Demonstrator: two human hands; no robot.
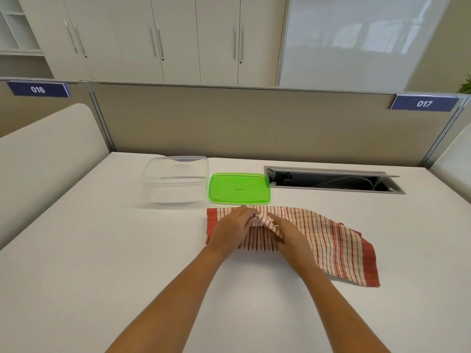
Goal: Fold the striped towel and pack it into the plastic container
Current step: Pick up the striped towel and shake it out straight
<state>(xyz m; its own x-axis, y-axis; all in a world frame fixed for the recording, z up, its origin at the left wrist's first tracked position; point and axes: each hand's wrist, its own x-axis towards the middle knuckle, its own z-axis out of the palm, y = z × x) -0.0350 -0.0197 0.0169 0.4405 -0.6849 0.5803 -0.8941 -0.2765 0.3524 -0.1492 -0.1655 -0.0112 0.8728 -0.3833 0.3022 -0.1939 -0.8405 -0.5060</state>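
The red-and-cream striped towel (328,240) lies on the white table, partly folded, its right end spread toward the front right. My left hand (230,231) and my right hand (288,238) meet over its left half, both pinching a raised fold of the cloth between them. The clear plastic container (175,180) stands open behind and to the left of the towel. Its green lid (239,187) lies flat beside it on the right, just beyond the towel's far edge.
An open cable hatch (334,180) is set into the table at the back right. A beige partition (229,123) runs along the table's far edge, with white side panels (46,159) at left and right.
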